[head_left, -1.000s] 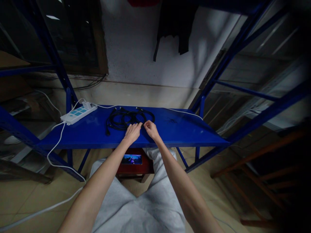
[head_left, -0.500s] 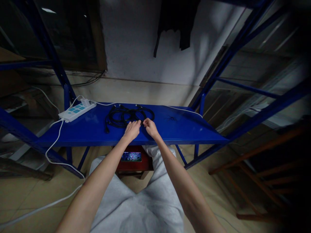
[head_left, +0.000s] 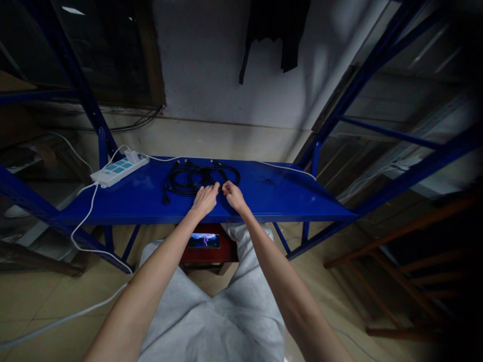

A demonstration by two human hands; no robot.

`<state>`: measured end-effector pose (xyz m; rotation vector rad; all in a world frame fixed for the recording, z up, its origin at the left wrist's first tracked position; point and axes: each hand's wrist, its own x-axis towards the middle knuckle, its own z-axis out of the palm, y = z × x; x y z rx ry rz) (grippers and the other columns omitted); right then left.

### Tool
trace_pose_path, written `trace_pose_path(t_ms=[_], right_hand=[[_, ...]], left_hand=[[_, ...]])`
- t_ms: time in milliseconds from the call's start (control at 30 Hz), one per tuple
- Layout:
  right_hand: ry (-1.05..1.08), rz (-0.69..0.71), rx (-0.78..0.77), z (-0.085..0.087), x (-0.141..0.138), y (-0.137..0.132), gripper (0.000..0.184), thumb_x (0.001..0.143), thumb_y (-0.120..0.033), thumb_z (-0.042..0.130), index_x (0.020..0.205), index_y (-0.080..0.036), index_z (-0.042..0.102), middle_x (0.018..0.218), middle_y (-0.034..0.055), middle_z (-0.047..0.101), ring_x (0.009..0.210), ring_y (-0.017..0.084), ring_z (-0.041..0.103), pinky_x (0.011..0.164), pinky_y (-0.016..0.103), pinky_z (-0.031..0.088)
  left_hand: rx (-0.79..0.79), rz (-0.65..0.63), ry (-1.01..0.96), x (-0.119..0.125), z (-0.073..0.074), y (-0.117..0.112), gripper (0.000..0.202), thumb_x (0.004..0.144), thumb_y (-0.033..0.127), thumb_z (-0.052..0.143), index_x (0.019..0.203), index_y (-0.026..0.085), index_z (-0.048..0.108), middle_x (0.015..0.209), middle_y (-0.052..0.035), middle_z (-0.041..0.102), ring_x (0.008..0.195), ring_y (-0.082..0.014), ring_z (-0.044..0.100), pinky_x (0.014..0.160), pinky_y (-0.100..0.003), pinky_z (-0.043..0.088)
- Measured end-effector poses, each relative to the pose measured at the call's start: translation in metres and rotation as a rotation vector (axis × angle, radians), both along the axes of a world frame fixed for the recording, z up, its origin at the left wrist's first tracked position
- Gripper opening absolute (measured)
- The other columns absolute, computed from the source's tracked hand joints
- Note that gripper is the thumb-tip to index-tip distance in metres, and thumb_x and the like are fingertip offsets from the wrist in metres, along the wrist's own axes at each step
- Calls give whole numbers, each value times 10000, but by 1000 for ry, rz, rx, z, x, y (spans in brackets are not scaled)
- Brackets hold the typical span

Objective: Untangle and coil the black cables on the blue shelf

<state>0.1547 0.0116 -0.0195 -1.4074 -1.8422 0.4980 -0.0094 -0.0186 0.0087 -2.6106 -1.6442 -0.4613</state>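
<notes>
Several coiled black cables [head_left: 181, 190] with plugs at their ends lie on the blue shelf [head_left: 294, 206], their loops overlapping. My left hand [head_left: 206, 200] rests at the near edge of the coils, fingers bent and closed over a black cable. Just to its right, my right hand [head_left: 234, 196] is closed in a pinch, thumb against the curled fingers. Whatever is between those fingertips is too small and dark to make out. A small heap of thin black strips [head_left: 266, 181] lies on the shelf further right.
A white power strip [head_left: 116, 172] with blue sockets sits at the shelf's left end, its white cord [head_left: 90, 216] hanging to the floor. Below the shelf, a lit phone [head_left: 204, 240] lies on a red stool [head_left: 196, 256]. Blue uprights [head_left: 90, 113] frame both sides.
Both hands stay almost in place at the coils, with only slight finger movement. The view has shifted slightly, and the picture on the phone differs.
</notes>
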Motion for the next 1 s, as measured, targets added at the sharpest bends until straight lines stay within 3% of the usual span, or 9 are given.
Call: trace_pose_path(t_ms=[333, 667, 833, 1000], right_hand=[[-98, -67, 22, 5, -4, -6, 196, 864, -171, 366, 1018, -229, 473, 804, 29, 604, 714, 205, 556, 673, 288, 359], [92, -30, 80, -1, -4, -1, 117, 940, -306, 338, 1020, -238, 389, 810, 22, 534, 705, 184, 526, 698, 291, 412], [209, -45, 83, -3, -2, 4, 170, 983, -402, 279, 960, -245, 340, 819, 21, 531, 719, 166, 530, 688, 273, 429], [260, -78, 122, 0, -2, 5, 146, 964, -367, 299, 917, -242, 359, 855, 45, 588, 723, 164, 554, 704, 279, 452]], left_hand=[[10, -2, 6, 1, 2, -1, 336, 1024, 188, 327, 1316, 181, 494, 1137, -129, 692, 1103, -243, 644, 1019, -390, 426], [16, 2, -4, 1, 0, 0, 329, 1033, 211, 315, 1281, 149, 522, 1113, -148, 695, 1118, -264, 637, 1026, -409, 419], [27, 6, -1, 1, 0, 0, 309, 1034, 218, 325, 1253, 149, 531, 1086, -142, 700, 1096, -258, 646, 1020, -400, 419], [5, 7, 7, 2, -1, 1, 284, 1027, 209, 332, 1210, 157, 544, 1116, -143, 699, 1118, -252, 636, 1036, -402, 413]])
